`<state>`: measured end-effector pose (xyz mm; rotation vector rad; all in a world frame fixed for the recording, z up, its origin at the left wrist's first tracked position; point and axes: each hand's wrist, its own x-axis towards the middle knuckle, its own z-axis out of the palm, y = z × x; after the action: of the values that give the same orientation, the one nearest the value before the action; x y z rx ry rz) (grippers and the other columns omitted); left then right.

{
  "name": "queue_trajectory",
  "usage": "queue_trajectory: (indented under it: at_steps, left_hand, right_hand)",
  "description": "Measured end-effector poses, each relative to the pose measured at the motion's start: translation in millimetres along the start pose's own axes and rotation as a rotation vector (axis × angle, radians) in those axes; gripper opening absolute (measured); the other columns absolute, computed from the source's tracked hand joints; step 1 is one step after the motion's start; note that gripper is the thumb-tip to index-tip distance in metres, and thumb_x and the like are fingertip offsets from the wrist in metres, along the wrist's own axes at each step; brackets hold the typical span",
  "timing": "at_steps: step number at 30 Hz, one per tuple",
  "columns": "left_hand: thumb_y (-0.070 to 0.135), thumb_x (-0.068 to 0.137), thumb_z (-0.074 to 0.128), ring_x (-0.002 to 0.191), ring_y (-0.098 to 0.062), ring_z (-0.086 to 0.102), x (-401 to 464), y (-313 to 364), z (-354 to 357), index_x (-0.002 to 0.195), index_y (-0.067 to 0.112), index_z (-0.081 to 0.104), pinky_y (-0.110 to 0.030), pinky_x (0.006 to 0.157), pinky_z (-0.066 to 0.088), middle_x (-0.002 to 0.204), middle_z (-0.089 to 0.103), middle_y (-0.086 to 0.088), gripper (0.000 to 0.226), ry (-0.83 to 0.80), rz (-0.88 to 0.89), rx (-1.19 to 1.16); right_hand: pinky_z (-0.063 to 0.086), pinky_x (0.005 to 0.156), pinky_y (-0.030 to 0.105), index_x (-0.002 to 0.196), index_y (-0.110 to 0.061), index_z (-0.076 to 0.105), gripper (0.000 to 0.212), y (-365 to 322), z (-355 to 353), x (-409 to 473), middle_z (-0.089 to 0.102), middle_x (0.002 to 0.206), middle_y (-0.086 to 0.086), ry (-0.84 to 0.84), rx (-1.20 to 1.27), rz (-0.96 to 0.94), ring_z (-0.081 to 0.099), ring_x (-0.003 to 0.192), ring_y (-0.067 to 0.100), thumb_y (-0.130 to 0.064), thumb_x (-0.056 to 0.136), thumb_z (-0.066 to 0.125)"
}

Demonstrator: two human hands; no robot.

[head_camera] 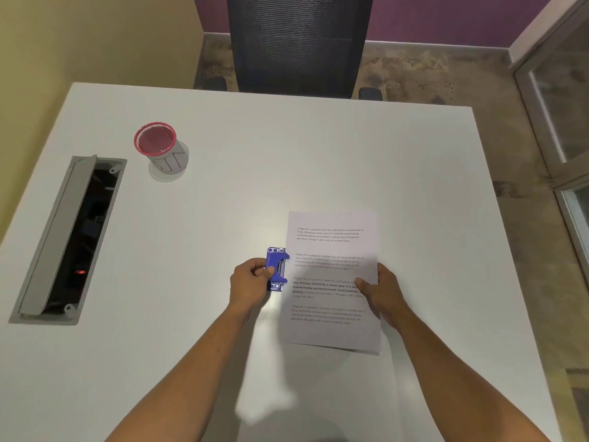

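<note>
My left hand [251, 282] grips the blue hole punch [276, 269] on the table [223, 202], its slot against the left edge of the printed sheet [331, 282]. My right hand [381, 290] pinches the sheet's right edge, thumb on top.

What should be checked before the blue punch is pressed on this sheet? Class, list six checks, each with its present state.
1. Left hand grips the blue punch: ok.
2. Right hand holds the sheet by its right edge: ok.
3. Sheet's left edge meets the punch: ok.
4. Edge fully seated in the slot: cannot tell.
5. Printed lines lie clear of the punch: ok.
6. Red mesh cup stands far off on the table: ok.
</note>
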<state>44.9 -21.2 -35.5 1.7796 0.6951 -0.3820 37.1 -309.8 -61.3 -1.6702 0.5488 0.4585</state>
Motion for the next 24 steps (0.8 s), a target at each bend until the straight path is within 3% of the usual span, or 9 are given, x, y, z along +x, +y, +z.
queue_trajectory:
  at_steps: [3, 7, 11, 18, 21, 24]
  left_hand:
    - [0.011, 0.086, 0.065, 0.068, -0.019, 0.060, 0, 0, 0, 0.088, 0.015, 0.071, -0.041, 0.081, 0.054, 0.075, 0.067, -0.010, 0.007, -0.005, -0.001, 0.002]
    - [0.009, 0.086, 0.066, 0.065, -0.017, 0.061, 0, 2, 0, 0.084, 0.016, 0.070, -0.041, 0.080, 0.055, 0.068, 0.065, -0.001, 0.009, -0.007, -0.006, -0.009]
    - [0.010, 0.086, 0.066, 0.064, -0.015, 0.065, 2, 1, 0, 0.088, 0.016, 0.071, -0.039, 0.080, 0.056, 0.064, 0.066, 0.008, 0.008, -0.003, -0.002, -0.018]
    - [0.011, 0.084, 0.068, 0.062, -0.008, 0.067, 4, -3, 3, 0.086, 0.023, 0.070, -0.034, 0.076, 0.057, 0.073, 0.072, 0.006, 0.012, 0.010, 0.004, -0.029]
    - [0.009, 0.084, 0.067, 0.072, -0.008, 0.070, 5, -3, 3, 0.095, 0.017, 0.069, -0.032, 0.078, 0.057, 0.084, 0.074, 0.004, 0.014, 0.013, -0.001, -0.050]
    - [0.008, 0.085, 0.066, 0.077, -0.006, 0.068, 5, -2, 4, 0.100, 0.015, 0.067, -0.028, 0.075, 0.056, 0.091, 0.073, 0.003, 0.017, 0.020, 0.012, -0.043]
  right_hand:
    - [0.058, 0.067, 0.019, 0.121, -0.006, 0.060, 0.034, -4, 4, 2, 0.071, 0.112, 0.008, 0.022, -0.019, -0.017, 0.070, 0.094, 0.015, -0.001, 0.088, 0.068]
    - [0.058, 0.075, 0.027, 0.122, -0.004, 0.059, 0.035, -7, 10, 1, 0.071, 0.112, 0.010, 0.033, -0.004, -0.018, 0.070, 0.098, 0.023, 0.000, 0.088, 0.067]
    - [0.057, 0.064, 0.017, 0.121, -0.003, 0.059, 0.033, -9, 16, -1, 0.071, 0.110, 0.010, 0.028, 0.006, -0.020, 0.070, 0.095, 0.020, 0.001, 0.089, 0.066]
    - [0.055, 0.064, 0.015, 0.122, -0.007, 0.059, 0.033, -6, 21, -2, 0.070, 0.112, 0.008, 0.039, -0.003, -0.017, 0.069, 0.095, 0.016, -0.001, 0.090, 0.066]
    - [0.056, 0.074, 0.022, 0.122, -0.007, 0.059, 0.033, -7, 22, -2, 0.070, 0.112, 0.007, 0.035, -0.024, -0.019, 0.069, 0.098, 0.019, -0.002, 0.090, 0.065]
    - [0.053, 0.066, 0.012, 0.118, -0.015, 0.060, 0.022, -10, 25, -4, 0.071, 0.105, -0.004, 0.041, -0.003, -0.027, 0.070, 0.089, 0.003, -0.014, 0.096, 0.060]
